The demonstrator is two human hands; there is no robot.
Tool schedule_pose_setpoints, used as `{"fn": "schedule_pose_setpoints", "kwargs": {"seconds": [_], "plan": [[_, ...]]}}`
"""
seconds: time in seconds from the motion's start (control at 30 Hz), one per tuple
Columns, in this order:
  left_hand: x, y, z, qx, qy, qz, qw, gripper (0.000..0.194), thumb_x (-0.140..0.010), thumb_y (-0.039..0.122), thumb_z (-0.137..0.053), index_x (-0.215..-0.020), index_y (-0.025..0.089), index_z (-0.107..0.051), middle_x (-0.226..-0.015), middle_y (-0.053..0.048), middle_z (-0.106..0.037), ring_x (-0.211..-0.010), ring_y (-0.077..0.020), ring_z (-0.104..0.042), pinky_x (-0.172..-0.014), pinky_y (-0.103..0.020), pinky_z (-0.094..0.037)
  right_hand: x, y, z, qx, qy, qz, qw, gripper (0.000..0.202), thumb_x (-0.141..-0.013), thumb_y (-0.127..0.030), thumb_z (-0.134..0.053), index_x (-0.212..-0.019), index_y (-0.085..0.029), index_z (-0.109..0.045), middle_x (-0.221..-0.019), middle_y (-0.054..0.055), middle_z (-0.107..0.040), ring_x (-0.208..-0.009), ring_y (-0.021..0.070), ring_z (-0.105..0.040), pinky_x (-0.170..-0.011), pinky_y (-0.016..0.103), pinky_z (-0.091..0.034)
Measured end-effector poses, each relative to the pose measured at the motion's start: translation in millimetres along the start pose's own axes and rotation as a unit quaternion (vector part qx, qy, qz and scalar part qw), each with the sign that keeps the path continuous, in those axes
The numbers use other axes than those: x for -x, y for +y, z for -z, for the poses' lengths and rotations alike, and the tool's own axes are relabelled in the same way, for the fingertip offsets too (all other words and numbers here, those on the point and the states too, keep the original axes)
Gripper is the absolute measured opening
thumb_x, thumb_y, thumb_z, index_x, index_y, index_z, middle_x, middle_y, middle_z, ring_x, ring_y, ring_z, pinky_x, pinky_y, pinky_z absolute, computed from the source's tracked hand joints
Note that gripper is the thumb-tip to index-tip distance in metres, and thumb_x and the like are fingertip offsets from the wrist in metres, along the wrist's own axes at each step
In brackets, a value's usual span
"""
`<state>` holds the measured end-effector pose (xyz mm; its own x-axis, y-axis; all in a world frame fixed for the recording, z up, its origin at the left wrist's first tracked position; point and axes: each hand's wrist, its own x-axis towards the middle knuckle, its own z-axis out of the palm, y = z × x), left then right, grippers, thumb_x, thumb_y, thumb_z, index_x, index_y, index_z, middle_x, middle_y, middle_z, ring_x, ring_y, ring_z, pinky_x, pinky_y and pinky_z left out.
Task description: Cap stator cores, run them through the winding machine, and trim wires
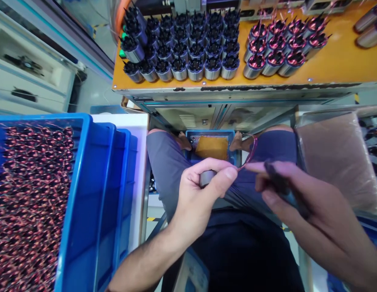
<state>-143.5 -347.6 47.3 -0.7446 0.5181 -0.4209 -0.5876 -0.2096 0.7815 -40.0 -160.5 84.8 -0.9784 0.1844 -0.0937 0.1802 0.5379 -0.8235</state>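
In the head view my left hand point(203, 186) is closed around a small grey metal cylinder point(207, 177), probably a motor stator like those on the bench; its far end is hidden by the fingers. From between thumb and forefinger a reddish copper wire point(253, 151) curves up to the right in a loose loop. Against that wire rests the tip of my right forefinger. My right hand point(298, 190) is smeared by motion and wraps round a dark tool point(278, 178) with a bluish part; its exact kind is unclear.
Ahead, an orange bench point(343, 61) carries rows of dark-topped stators point(179, 67) and copper-wound stators point(275, 63). At left, nested blue bins point(85, 194) hold many copper-wound parts point(33, 194). A plastic-wrapped brown pack point(334, 154) lies at right. Between the feet is a blue tray point(211, 133).
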Motion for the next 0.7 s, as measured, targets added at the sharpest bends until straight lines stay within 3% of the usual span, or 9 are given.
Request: {"fn": "schedule_pose_setpoints", "kwargs": {"seconds": [0.1, 0.2, 0.4, 0.5, 0.7], "plan": [[0.6, -2.4, 7.6, -0.028, 0.016, -0.033, 0.999, 0.02, -0.095, 0.045, -0.097, -0.093, 0.025, -0.091, -0.071, 0.004, -0.064, -0.065, -0.009, -0.047, -0.065, -0.025, -0.041, 7.5, 7.2, 0.7, 0.054, -0.054, 0.015, 0.997, 0.039, -0.116, -0.036, -0.063, -0.155, -0.033, -0.069, -0.118, 0.001, -0.081, -0.098, 0.0189, -0.078, -0.083, 0.027, -0.064], [0.8, -4.1, 11.1, -0.052, 0.012, -0.042, 0.998, 0.019, -0.096, 0.044, -0.096, -0.092, 0.027, -0.09, -0.071, 0.004, -0.064, -0.065, -0.0089, -0.046, -0.064, -0.026, -0.039, 5.2, 9.1, -2.2, 0.062, -0.067, 0.015, 0.996, 0.044, -0.117, -0.035, -0.059, -0.161, -0.034, -0.065, -0.13, 0.002, -0.082, -0.11, 0.0199, -0.08, -0.09, 0.028, -0.066], [3.6, -1.5, 11.3, -0.078, 0.002, -0.047, 0.996, 0.019, -0.097, 0.044, -0.095, -0.091, 0.026, -0.09, -0.07, 0.005, -0.063, -0.065, -0.0092, -0.046, -0.062, -0.026, -0.039, -2.1, 1.5, -1.7, 0.071, -0.071, 0.045, 0.994, 0.043, -0.114, -0.029, -0.059, -0.155, -0.033, -0.071, -0.126, 0.001, -0.086, -0.106, 0.0195, -0.085, -0.087, 0.026, -0.069], [4.9, 0.1, 11.9, -0.071, -0.001, -0.04, 0.997, 0.021, -0.097, 0.044, -0.095, -0.092, 0.025, -0.089, -0.07, 0.004, -0.063, -0.064, -0.0092, -0.046, -0.06, -0.026, -0.037, -1.9, 1.1, -3.0, 0.073, -0.058, 0.053, 0.994, 0.04, -0.113, -0.028, -0.062, -0.151, -0.034, -0.075, -0.125, -0.002, -0.089, -0.101, 0.0175, -0.087, -0.093, 0.025, -0.07], [2.9, -11.0, 18.1, -0.012, 0.0, 0.0, 1.0, 0.025, -0.097, 0.043, -0.094, -0.094, 0.02, -0.083, -0.067, 0.005, -0.06, -0.063, -0.0084, -0.046, -0.063, -0.025, -0.037, -5.3, 24.3, -20.9, 0.084, 0.0, 0.064, 0.994, 0.03, -0.108, -0.032, -0.074, -0.136, -0.032, -0.086, -0.12, 0.0, -0.092, -0.098, 0.0224, -0.091, -0.1, 0.03, -0.073]]}}
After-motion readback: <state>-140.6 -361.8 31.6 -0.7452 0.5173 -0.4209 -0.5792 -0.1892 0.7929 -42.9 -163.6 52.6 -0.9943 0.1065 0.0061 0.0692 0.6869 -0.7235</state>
